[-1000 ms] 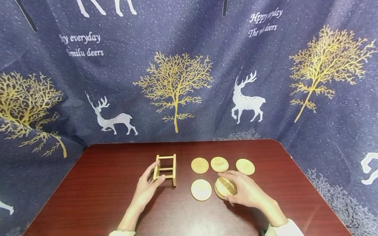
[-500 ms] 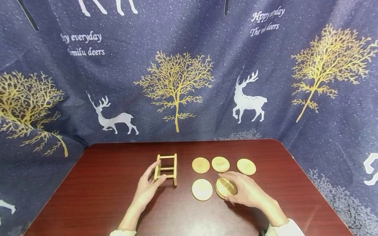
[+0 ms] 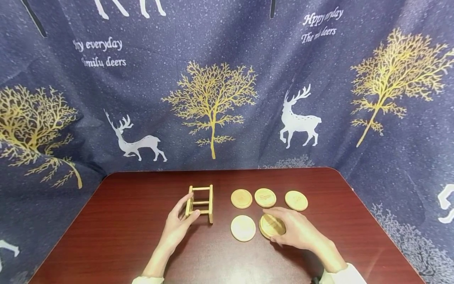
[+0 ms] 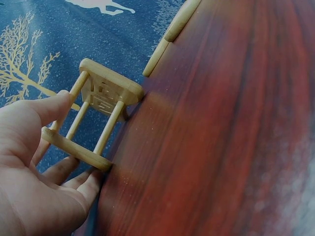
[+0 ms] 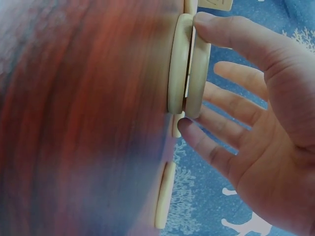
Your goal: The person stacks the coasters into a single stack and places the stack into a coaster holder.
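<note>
My left hand (image 3: pixel 177 227) holds a small wooden coaster rack (image 3: pixel 211 205) by its left side, thumb and fingers spread round that end panel. In the left wrist view the rack (image 4: pixel 110 81) shows two cut-out end panels joined by round rods. My right hand (image 3: pixel 299 228) pinches a round wooden coaster (image 3: pixel 272 225) between thumb and fingers. This coaster lies nearly over a second one; the right wrist view shows a narrow gap between the held coaster (image 5: pixel 198 73) and the lower coaster (image 5: pixel 180 64), which rests on the table.
A pale coaster (image 3: pixel 242 228) lies left of the right hand's pair. Behind are three more: a left coaster (image 3: pixel 241 198), a middle coaster (image 3: pixel 265 198) and a right coaster (image 3: pixel 296 200). The reddish-brown table (image 3: pixel 134 209) ends at a blue patterned cloth (image 3: pixel 234 39).
The upper coaster in my right hand has settled slightly, more squarely over the lower one. My left hand and the rack stay put; the head view has shifted a little.
</note>
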A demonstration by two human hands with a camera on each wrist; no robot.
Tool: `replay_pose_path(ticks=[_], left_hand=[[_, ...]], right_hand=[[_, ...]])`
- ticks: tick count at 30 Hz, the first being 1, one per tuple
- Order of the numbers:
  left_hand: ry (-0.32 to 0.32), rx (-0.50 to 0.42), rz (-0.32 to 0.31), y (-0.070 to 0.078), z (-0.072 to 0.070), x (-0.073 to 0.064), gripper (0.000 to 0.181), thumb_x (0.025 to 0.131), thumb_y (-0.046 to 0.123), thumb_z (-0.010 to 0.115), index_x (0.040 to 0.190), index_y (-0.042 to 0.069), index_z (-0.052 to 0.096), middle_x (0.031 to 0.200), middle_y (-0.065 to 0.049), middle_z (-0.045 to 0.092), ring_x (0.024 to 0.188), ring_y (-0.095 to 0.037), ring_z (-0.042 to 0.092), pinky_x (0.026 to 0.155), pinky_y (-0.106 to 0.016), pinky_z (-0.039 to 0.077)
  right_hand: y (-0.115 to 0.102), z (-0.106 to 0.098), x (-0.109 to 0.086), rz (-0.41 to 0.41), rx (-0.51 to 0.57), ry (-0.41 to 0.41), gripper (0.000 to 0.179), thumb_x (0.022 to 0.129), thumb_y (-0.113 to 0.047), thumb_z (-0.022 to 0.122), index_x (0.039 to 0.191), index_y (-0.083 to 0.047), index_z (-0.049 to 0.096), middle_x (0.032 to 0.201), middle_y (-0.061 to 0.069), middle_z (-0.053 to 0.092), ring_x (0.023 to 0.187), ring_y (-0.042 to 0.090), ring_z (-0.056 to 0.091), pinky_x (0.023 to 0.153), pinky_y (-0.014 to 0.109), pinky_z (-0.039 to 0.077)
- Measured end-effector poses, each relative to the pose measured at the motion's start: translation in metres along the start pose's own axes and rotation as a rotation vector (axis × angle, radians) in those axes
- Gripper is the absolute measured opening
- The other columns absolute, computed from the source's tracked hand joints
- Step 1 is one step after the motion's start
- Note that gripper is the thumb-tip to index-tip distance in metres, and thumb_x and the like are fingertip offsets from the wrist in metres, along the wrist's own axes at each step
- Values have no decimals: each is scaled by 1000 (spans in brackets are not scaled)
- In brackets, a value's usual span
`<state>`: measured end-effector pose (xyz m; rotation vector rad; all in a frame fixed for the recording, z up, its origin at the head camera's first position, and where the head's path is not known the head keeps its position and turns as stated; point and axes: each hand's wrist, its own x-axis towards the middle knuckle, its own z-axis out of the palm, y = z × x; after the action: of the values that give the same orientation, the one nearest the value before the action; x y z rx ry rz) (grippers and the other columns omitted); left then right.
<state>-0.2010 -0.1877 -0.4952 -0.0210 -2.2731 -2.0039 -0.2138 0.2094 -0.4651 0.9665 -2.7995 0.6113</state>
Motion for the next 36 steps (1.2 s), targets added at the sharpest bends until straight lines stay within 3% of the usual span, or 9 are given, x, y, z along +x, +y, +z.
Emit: replay_pose_path(ticks=[36], left_hand=[[1, 3, 0, -1, 0, 0, 68, 103, 10, 80, 165, 12, 52, 174, -15, 44, 162, -37, 38, 133, -43, 31]], right_hand=[[-1, 2, -1, -14, 64, -24, 81, 78, -23, 101, 151, -11, 68, 147, 6, 70, 135, 30, 68, 107, 56, 61]])
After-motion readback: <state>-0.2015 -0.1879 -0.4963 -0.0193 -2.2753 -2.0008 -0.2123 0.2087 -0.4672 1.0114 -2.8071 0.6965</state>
